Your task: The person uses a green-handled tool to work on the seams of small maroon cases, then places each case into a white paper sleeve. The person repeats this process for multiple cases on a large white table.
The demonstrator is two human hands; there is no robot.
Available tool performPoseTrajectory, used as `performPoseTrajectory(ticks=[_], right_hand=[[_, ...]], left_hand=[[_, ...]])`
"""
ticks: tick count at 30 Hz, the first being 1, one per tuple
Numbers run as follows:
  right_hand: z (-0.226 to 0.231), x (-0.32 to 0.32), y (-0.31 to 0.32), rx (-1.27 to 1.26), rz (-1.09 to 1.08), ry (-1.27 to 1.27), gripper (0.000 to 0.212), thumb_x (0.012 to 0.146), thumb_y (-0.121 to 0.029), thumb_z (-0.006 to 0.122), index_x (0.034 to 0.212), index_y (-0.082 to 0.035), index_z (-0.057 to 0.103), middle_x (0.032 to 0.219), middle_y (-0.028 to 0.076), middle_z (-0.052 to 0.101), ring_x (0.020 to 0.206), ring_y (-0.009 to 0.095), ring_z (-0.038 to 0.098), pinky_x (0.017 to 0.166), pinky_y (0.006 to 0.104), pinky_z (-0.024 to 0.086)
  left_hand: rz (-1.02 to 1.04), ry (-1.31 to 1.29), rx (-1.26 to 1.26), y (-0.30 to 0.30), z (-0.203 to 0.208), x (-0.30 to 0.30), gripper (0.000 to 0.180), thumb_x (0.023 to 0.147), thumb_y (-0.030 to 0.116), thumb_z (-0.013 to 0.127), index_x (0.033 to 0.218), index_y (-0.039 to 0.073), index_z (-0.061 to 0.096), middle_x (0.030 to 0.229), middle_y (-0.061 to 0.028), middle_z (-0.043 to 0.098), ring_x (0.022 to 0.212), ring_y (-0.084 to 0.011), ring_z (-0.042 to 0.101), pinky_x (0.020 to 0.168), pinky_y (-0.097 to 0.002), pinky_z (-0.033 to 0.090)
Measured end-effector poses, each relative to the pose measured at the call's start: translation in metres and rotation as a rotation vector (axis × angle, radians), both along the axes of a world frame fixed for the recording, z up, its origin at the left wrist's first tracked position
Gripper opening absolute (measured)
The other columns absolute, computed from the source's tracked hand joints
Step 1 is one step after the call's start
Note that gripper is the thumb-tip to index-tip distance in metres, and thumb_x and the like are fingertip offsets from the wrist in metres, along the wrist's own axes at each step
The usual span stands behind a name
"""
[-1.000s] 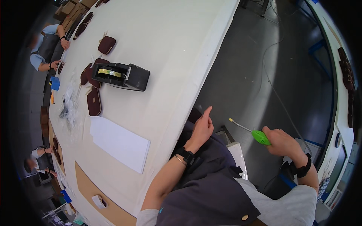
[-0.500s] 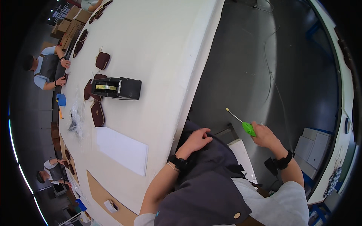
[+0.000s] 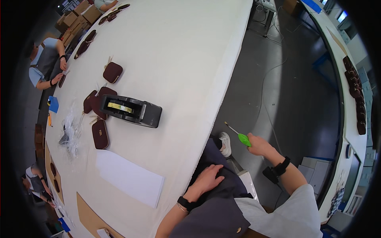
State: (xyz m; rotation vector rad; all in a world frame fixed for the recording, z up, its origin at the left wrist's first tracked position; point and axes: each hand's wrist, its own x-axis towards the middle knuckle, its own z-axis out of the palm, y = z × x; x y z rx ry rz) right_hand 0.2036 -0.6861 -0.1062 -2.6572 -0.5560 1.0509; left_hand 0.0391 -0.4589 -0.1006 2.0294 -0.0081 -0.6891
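Observation:
My right hand (image 3: 261,146) is closed round the green handle of what looks like a long-necked lighter (image 3: 243,139). Its thin metal neck points up and to the left, over the floor beside the table. On the dark apron (image 3: 214,156) across my lap rests my left hand (image 3: 207,178), fingers loosely spread and holding nothing. Closest to it on the white table (image 3: 186,79) is a stack of white paper (image 3: 131,178). Further in stands a black tape dispenser (image 3: 133,112), among several dark maroon zip pouches (image 3: 100,135).
Crumpled clear plastic bags (image 3: 71,137) and a blue box (image 3: 53,104) lie toward the table's far side, where people (image 3: 47,59) work. At the right, several maroon pouches (image 3: 354,91) line a side bench. Cables (image 3: 262,91) cross the floor.
My view has turned, bringing a shoe and the side bench's pouches into sight. My right hand, still holding the lighter, appears further left and slightly lower. My left hand stays on the apron.

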Motion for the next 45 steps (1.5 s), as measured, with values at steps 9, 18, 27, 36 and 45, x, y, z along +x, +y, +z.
performPoseTrajectory(ticks=[9, 18, 27, 36, 45], right_hand=[[-0.049, 0.001, -0.025, -0.14, -0.012, 0.102, 0.038, 0.075, -0.013, 0.063, 0.105, 0.002, 0.044, 0.086, 0.026, 0.064, 0.087, 0.044, 0.062, 0.077, 0.0506, 0.05], [-0.109, 0.068, -0.105, -0.226, -0.117, 0.299, 0.038, 0.075, -0.011, 0.06, 0.108, 0.002, 0.047, 0.095, 0.026, 0.065, 0.094, 0.042, 0.064, 0.083, 0.0472, 0.052], [-0.237, 0.107, -0.173, -0.062, -0.262, 0.33, 0.031, 0.075, -0.004, 0.057, 0.105, 0.003, 0.049, 0.091, 0.026, 0.065, 0.088, 0.044, 0.064, 0.08, 0.0488, 0.051], [-0.326, 0.127, -0.18, 0.044, -0.425, 0.467, 0.028, 0.079, -0.006, 0.061, 0.1, 0.002, 0.043, 0.089, 0.025, 0.062, 0.086, 0.046, 0.059, 0.075, 0.0518, 0.047], [-0.385, 0.143, -0.152, 0.091, -0.444, 0.55, 0.028, 0.076, -0.001, 0.063, 0.095, 0.001, 0.043, 0.087, 0.024, 0.059, 0.083, 0.045, 0.058, 0.072, 0.0499, 0.047]], left_hand=[[0.061, 0.145, -0.155, -0.03, -0.017, 0.018, 0.047, 0.085, 0.021, 0.068, 0.126, 0.005, 0.054, 0.102, -0.0104, 0.06, 0.085, -0.0224, 0.059, 0.078, -0.0326, 0.05], [0.267, 0.295, -0.278, -0.106, -0.152, 0.103, 0.04, 0.084, 0.015, 0.069, 0.121, 0.004, 0.058, 0.093, -0.004, 0.064, 0.079, -0.0121, 0.059, 0.072, -0.0269, 0.049], [0.624, 0.77, 0.071, -0.041, -0.341, 0.178, 0.048, 0.086, 0.025, 0.069, 0.127, 0.005, 0.053, 0.107, -0.0061, 0.062, 0.087, -0.0127, 0.06, 0.071, -0.0273, 0.05], [0.753, 0.88, 0.506, 0.05, -0.497, 0.18, 0.075, 0.08, 0.037, 0.072, 0.139, 0.008, 0.037, 0.13, -0.0118, 0.051, 0.114, -0.0243, 0.051, 0.084, -0.038, 0.05], [0.816, 0.569, 0.586, 0.145, -0.629, 0.12, 0.093, 0.069, 0.022, 0.08, 0.14, -0.002, 0.025, 0.134, -0.0217, 0.045, 0.122, -0.035, 0.048, 0.103, -0.0381, 0.04]])
